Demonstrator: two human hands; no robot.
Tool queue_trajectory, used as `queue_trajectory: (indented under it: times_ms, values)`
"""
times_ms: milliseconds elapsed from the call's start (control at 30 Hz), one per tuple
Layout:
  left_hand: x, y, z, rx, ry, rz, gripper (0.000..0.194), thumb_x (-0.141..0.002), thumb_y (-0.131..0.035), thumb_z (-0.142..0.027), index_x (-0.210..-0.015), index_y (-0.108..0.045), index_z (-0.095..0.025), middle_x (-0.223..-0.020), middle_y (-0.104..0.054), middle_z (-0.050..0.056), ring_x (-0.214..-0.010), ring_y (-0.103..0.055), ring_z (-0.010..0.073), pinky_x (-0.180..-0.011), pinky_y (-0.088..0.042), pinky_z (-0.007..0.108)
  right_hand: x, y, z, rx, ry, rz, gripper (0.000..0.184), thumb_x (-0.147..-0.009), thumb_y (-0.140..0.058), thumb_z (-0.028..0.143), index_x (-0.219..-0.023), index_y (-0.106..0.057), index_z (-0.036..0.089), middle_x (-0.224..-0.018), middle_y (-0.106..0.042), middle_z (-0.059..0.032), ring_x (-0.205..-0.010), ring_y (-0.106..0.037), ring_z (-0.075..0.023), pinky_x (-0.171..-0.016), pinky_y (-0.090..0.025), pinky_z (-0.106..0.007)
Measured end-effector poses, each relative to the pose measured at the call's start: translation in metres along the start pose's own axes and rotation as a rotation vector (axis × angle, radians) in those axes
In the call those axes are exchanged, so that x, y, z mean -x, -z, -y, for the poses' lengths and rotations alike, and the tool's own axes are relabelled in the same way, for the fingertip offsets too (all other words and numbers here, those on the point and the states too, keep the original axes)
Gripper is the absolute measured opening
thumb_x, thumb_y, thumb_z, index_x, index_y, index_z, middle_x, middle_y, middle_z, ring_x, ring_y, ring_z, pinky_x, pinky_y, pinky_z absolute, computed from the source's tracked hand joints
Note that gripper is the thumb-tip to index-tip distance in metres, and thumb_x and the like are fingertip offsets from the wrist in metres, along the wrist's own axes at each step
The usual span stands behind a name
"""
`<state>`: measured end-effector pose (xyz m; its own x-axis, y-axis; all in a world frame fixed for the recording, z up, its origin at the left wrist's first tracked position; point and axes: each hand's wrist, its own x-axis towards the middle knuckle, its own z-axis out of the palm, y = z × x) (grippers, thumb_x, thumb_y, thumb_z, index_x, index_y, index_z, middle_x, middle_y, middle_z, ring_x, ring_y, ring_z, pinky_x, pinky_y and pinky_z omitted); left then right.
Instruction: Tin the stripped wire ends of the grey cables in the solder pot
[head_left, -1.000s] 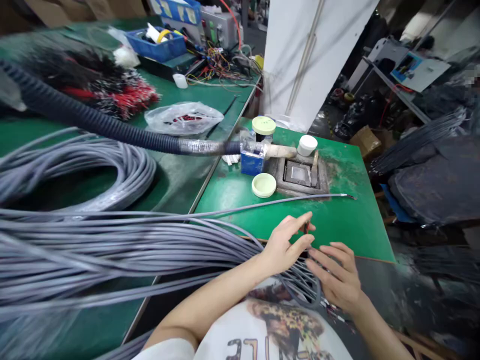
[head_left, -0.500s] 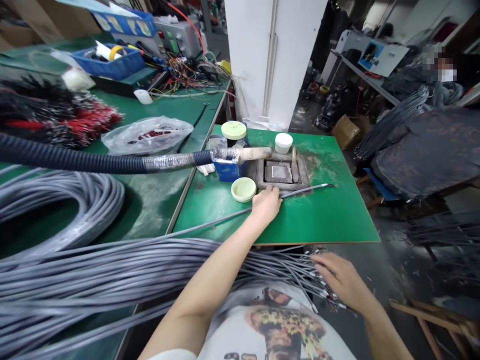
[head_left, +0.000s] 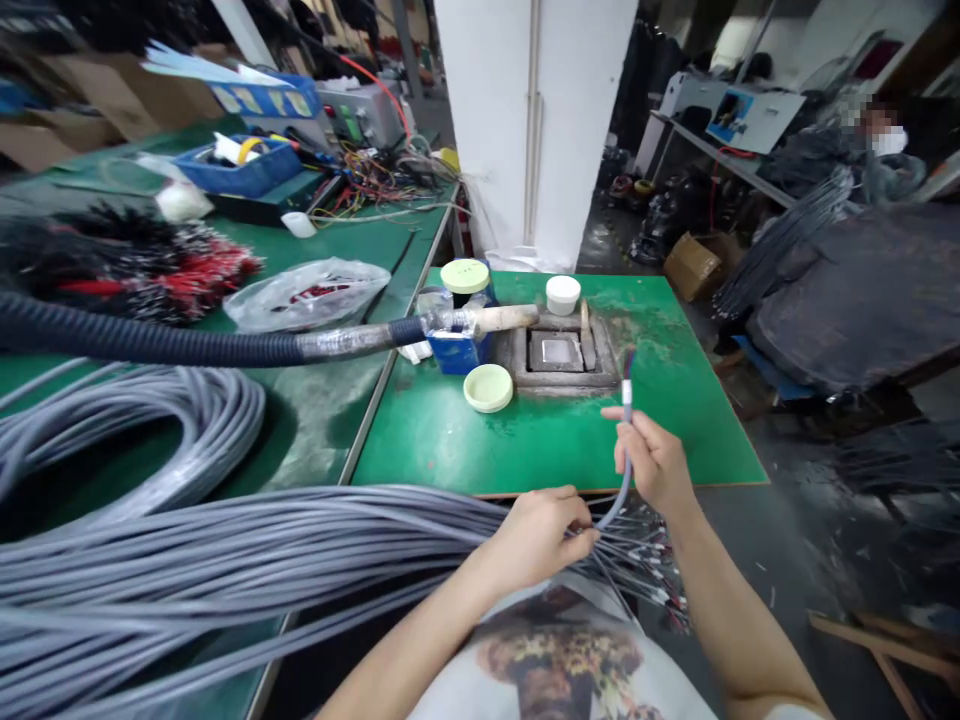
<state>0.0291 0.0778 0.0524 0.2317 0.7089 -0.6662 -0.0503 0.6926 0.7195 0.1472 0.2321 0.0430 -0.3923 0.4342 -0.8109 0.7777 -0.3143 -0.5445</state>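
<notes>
The right hand (head_left: 651, 462) grips the cable (head_left: 624, 494) just below its upturned end. Left of that grip, the left hand (head_left: 536, 535) curls at the cable's lower stretch; whether it pinches cannot be told. The bundle (head_left: 300, 535) runs below and left.
</notes>
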Motion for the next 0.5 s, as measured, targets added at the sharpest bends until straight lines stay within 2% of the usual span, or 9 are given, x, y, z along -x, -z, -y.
queue_trajectory:
  times_ms: [33, 100, 200, 300, 400, 500]
  values:
    - [0.004, 0.001, 0.003, 0.083, 0.028, -0.023, 0.014, -0.084, -0.057, -0.026, -0.078, -0.066, -0.017, -0.075, -0.062, 0.002, -0.068, -0.056, 0.0121, -0.065, -0.041, 0.022, 0.004, -0.005, 0.001, 0.046, -0.002, 0.098, 0.037, -0.096, -0.042, 0.039, -0.116, -0.060, 0.015, -0.051, -0.050, 0.0048, -0.046, -0.047, -0.0088, -0.049, -0.039, -0.022]
    - [0.009, 0.007, 0.010, 0.251, 0.108, -0.155, 0.017, -0.086, -0.057, -0.028, -0.079, -0.067, -0.015, -0.074, -0.062, 0.002, -0.067, -0.054, 0.0113, -0.063, -0.040, 0.022, 0.012, -0.015, -0.001, 0.097, -0.014, 0.229, 0.036, -0.096, -0.041, 0.038, -0.115, -0.060, 0.015, -0.051, -0.047, 0.0056, -0.045, -0.045, -0.0082, -0.049, -0.037, -0.021]
    - [0.011, 0.019, 0.017, 0.466, 0.193, -0.417, 0.020, -0.084, -0.060, -0.032, -0.081, -0.067, -0.014, -0.070, -0.060, 0.002, -0.062, -0.050, 0.0100, -0.059, -0.038, 0.021, 0.019, -0.027, -0.006, 0.132, -0.040, 0.360, 0.036, -0.097, -0.038, 0.038, -0.114, -0.060, 0.015, -0.051, -0.046, 0.0060, -0.046, -0.044, -0.0081, -0.049, -0.035, -0.022]
    - [0.008, 0.027, 0.019, 0.604, 0.185, -0.600, 0.020, -0.081, -0.065, -0.033, -0.081, -0.068, -0.014, -0.067, -0.057, 0.000, -0.058, -0.045, 0.0084, -0.056, -0.036, 0.021, 0.021, -0.034, -0.006, 0.133, -0.041, 0.448, 0.037, -0.098, -0.035, 0.037, -0.114, -0.059, 0.014, -0.051, -0.047, 0.0058, -0.046, -0.044, -0.0082, -0.050, -0.035, -0.022]
    - [0.002, 0.030, 0.017, 0.683, 0.149, -0.703, 0.018, -0.079, -0.066, -0.032, -0.082, -0.070, -0.015, -0.066, -0.054, -0.001, -0.057, -0.043, 0.0073, -0.054, -0.035, 0.020, 0.021, -0.037, -0.003, 0.107, -0.055, 0.483, 0.037, -0.098, -0.034, 0.039, -0.113, -0.058, 0.014, -0.051, -0.047, 0.0060, -0.045, -0.043, -0.0082, -0.049, -0.033, -0.022]
    - [-0.003, 0.031, 0.014, 0.713, 0.126, -0.756, 0.016, -0.079, -0.066, -0.030, -0.083, -0.071, -0.015, -0.067, -0.054, 0.000, -0.057, -0.043, 0.0072, -0.053, -0.035, 0.020, 0.021, -0.038, -0.003, 0.058, -0.079, 0.519, 0.037, -0.098, -0.035, 0.040, -0.112, -0.058, 0.015, -0.052, -0.048, 0.0058, -0.045, -0.042, -0.0084, -0.049, -0.033, -0.023]
